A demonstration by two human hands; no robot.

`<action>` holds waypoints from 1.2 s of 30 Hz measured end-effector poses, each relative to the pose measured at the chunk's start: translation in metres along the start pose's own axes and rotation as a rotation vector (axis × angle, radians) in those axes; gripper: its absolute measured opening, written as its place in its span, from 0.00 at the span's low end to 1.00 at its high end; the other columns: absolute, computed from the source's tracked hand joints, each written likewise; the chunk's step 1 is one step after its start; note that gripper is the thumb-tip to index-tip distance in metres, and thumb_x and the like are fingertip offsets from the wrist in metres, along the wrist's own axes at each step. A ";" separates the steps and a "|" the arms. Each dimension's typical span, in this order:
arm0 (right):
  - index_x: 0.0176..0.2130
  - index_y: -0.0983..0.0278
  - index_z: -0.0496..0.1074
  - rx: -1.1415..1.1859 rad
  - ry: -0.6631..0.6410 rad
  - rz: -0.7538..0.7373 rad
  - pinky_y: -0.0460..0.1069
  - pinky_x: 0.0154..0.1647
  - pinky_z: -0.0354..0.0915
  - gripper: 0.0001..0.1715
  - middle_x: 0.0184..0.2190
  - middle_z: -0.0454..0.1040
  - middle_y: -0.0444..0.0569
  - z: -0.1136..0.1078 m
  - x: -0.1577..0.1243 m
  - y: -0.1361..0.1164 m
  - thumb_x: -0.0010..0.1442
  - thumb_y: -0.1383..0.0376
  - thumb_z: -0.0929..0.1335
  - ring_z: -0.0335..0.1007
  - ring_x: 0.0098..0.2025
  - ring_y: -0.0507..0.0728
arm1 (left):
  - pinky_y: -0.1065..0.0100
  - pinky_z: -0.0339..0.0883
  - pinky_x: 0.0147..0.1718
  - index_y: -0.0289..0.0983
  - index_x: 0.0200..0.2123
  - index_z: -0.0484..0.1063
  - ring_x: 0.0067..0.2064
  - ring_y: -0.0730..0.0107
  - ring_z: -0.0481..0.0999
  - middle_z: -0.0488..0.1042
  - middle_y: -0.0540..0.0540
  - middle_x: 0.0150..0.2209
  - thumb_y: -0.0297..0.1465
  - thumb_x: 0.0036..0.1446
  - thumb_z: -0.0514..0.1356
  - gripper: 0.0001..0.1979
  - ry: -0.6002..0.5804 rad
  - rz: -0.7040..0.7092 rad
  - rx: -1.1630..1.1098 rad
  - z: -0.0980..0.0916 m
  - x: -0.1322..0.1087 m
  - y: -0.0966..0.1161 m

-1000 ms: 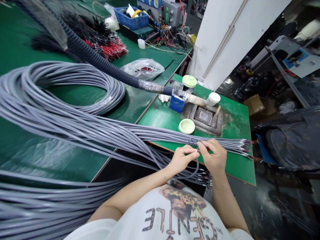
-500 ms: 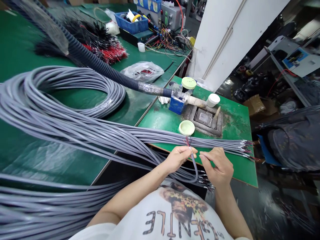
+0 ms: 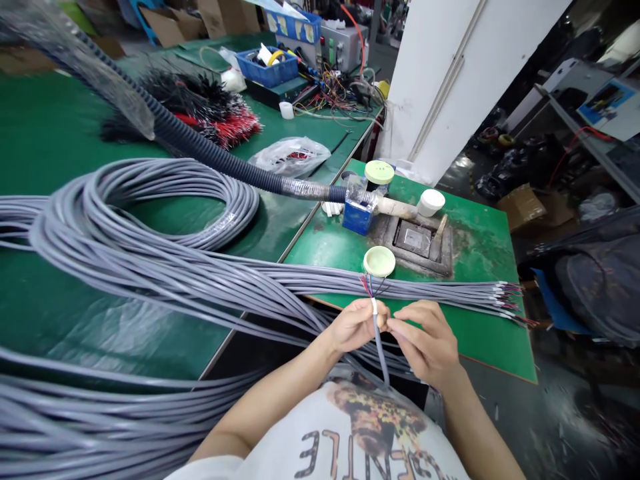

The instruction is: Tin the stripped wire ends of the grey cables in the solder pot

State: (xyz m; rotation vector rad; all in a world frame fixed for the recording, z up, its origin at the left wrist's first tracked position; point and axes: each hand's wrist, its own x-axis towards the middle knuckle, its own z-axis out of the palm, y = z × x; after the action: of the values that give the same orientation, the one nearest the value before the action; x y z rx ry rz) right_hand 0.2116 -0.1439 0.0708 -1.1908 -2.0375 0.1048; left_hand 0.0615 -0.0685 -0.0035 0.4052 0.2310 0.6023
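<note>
My left hand point(image 3: 351, 328) pinches a grey cable point(image 3: 381, 352) just below its end, which points away from me. A white band point(image 3: 375, 307) wraps the end of the jacket, and thin red, blue and dark wires point(image 3: 368, 285) fan out beyond it. Close by on the right, my right hand point(image 3: 431, 341) has thumb and forefinger together at the left fingertips. Whether anything is between those right fingers is too small to make out. Beyond both hands, a bundle of grey cables point(image 3: 425, 289) lies across the green board, its wire ends at the right.
A coil of grey cable point(image 3: 150, 243) rests on the left table. Ahead stand a pale green lid point(image 3: 379, 261), a grimy square metal pot point(image 3: 414, 238), a white jar point(image 3: 431, 202) and a blue box point(image 3: 357, 217) beneath a ribbed hose point(image 3: 250, 175). A white pillar point(image 3: 430, 80) rises behind.
My right hand has moved left, up to the left fingertips. The held cable end has turned, its wires now leaning left and its bend straightened. The view has shifted slightly.
</note>
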 end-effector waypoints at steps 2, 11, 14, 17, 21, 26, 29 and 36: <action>0.53 0.56 0.70 -0.052 -0.043 -0.068 0.60 0.50 0.65 0.28 0.47 0.74 0.51 0.004 0.000 0.001 0.57 0.76 0.64 0.66 0.50 0.60 | 0.70 0.63 0.31 0.32 0.22 0.72 0.27 0.74 0.68 0.68 0.48 0.22 0.41 0.45 0.69 0.18 -0.001 0.001 -0.031 0.001 0.000 0.000; 0.54 0.54 0.70 -0.144 0.009 -0.133 0.65 0.58 0.60 0.26 0.50 0.76 0.48 0.005 0.005 0.025 0.57 0.70 0.69 0.63 0.58 0.64 | 0.70 0.67 0.34 0.31 0.38 0.77 0.31 0.70 0.74 0.77 0.44 0.29 0.44 0.52 0.64 0.21 0.081 0.104 0.231 0.017 0.003 0.020; 0.53 0.55 0.71 -0.121 0.158 0.046 0.62 0.54 0.64 0.23 0.47 0.77 0.48 -0.010 0.016 0.041 0.58 0.71 0.69 0.68 0.52 0.62 | 0.67 0.67 0.42 0.33 0.42 0.78 0.37 0.68 0.76 0.80 0.42 0.34 0.39 0.56 0.63 0.16 0.175 0.291 0.601 0.020 -0.012 0.042; 0.45 0.57 0.75 -0.134 0.282 0.256 0.57 0.48 0.68 0.14 0.42 0.77 0.50 -0.019 0.031 0.057 0.61 0.69 0.67 0.72 0.46 0.59 | 0.66 0.67 0.40 0.36 0.41 0.79 0.36 0.68 0.75 0.80 0.43 0.32 0.33 0.58 0.61 0.10 0.188 0.561 0.806 0.021 -0.036 0.064; 0.40 0.60 0.75 -0.058 0.289 0.381 0.55 0.46 0.68 0.09 0.37 0.78 0.50 -0.018 0.049 0.075 0.63 0.65 0.65 0.73 0.42 0.58 | 0.65 0.68 0.32 0.36 0.35 0.80 0.30 0.66 0.74 0.79 0.41 0.25 0.35 0.59 0.60 0.11 -0.297 0.535 0.794 0.023 -0.062 0.081; 0.39 0.61 0.75 0.010 0.274 0.474 0.54 0.44 0.68 0.10 0.34 0.78 0.50 -0.005 0.059 0.093 0.63 0.61 0.65 0.74 0.39 0.58 | 0.65 0.71 0.38 0.35 0.37 0.80 0.35 0.63 0.78 0.80 0.38 0.31 0.39 0.58 0.60 0.14 -0.563 0.201 0.976 0.023 -0.058 0.066; 0.38 0.62 0.75 0.043 0.254 0.510 0.54 0.43 0.68 0.11 0.33 0.78 0.49 0.002 0.061 0.104 0.63 0.59 0.65 0.75 0.37 0.58 | 0.65 0.68 0.39 0.35 0.38 0.78 0.36 0.66 0.75 0.79 0.41 0.33 0.37 0.60 0.58 0.13 -0.293 0.409 1.293 0.012 -0.038 0.043; 0.36 0.62 0.75 0.044 0.193 0.538 0.55 0.45 0.67 0.13 0.33 0.79 0.49 0.011 0.068 0.118 0.62 0.57 0.65 0.75 0.39 0.60 | 0.67 0.63 0.32 0.36 0.34 0.75 0.27 0.72 0.70 0.75 0.46 0.26 0.33 0.63 0.54 0.12 -0.063 0.809 1.638 -0.036 0.007 0.007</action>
State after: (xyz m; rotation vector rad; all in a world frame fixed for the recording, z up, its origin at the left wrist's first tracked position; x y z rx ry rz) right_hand 0.2702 -0.0219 0.0520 -1.6264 -1.5018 0.2810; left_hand 0.0513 -0.0483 -0.0332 2.1671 0.4784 1.0989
